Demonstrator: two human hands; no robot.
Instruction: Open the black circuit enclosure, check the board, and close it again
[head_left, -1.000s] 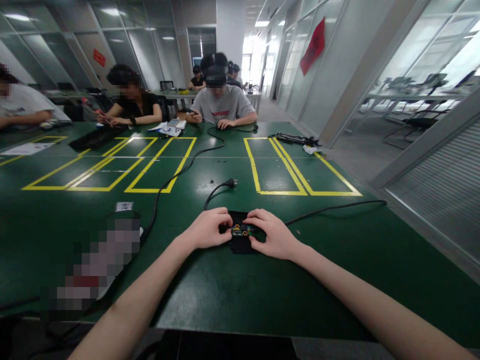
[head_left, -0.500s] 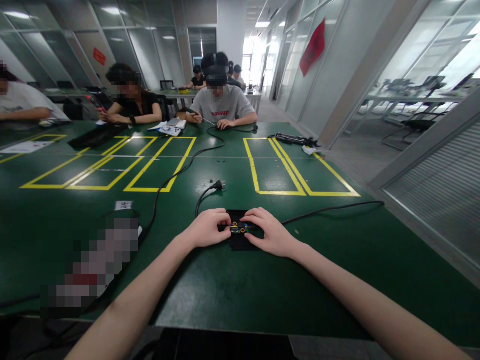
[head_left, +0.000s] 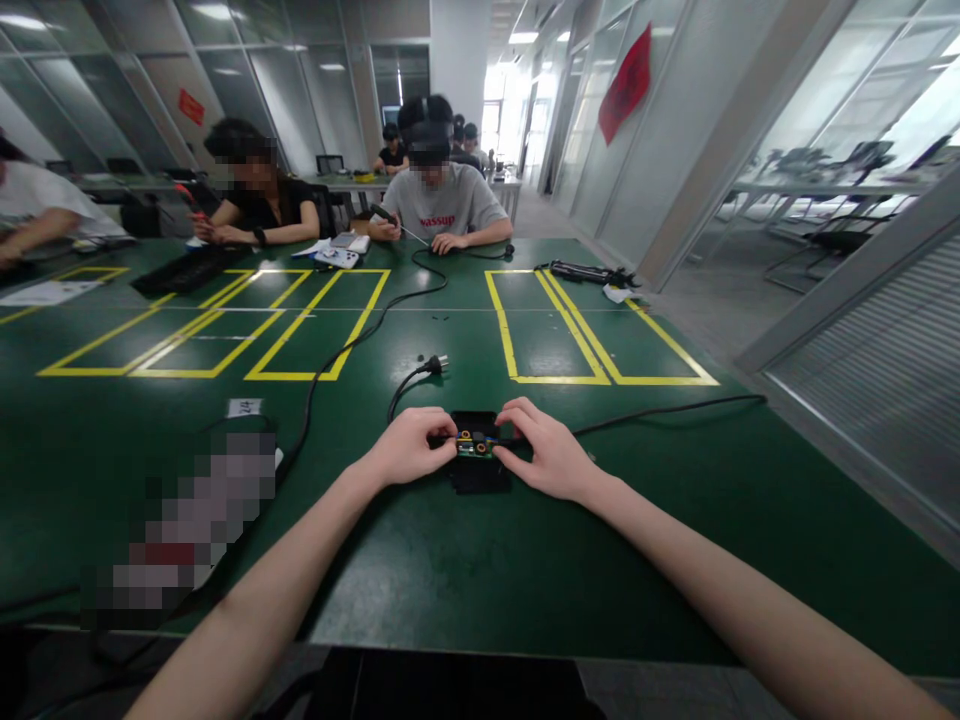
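Note:
A small green circuit board [head_left: 466, 449] with copper ring coils and coloured wires lies over an opened black plastic case [head_left: 480, 478], in front of me. With thumb and fingers, my left hand [head_left: 412, 443] pinches the board's left end, where a cord joins it. My right hand [head_left: 546, 450] is curled round the black power cord [head_left: 630, 415] at the board's other end, its thumb tip by the board edge. Fingers partly hide both cord joints. Behind my left hand, a black mains plug [head_left: 433, 366] rests on its curved cord.
The green table [head_left: 630, 590] carries yellow tape outlines [head_left: 555, 380]. A blurred-out long object [head_left: 217, 500] lies left by a label marked 24 [head_left: 245, 408]. A long cord [head_left: 352, 345] crosses the table. Opposite, a co-worker [head_left: 454, 195] holds a screwdriver; a folded black tripod [head_left: 589, 273] lies right of them.
My right fingers have drawn back to the right, off the top of the board, so more of it shows. My left hand keeps its pinch. The view has shifted slightly.

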